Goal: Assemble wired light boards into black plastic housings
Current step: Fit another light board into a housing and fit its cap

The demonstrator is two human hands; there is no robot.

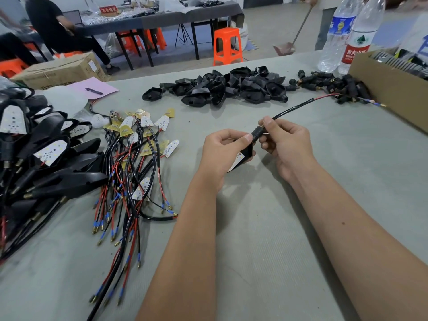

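Black plastic housing (pixel 246 151) with white light board is sitting above the grey table, left hand (pixel 222 154) gripping it; right hand (pixel 283 144) pinching the stem collar (light, rigid; limp lead (pixel 294 108)).

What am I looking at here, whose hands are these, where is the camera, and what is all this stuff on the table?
This is one picture from a camera worn on a person's head, looking down at their own bare hands. No machine is involved. The left hand grips a black housing with a white light board inside. The right hand pinches the black stem where the wire comes out. On the grey table lie empty housings, loose wired boards, finished pieces at left, and a cardboard box.
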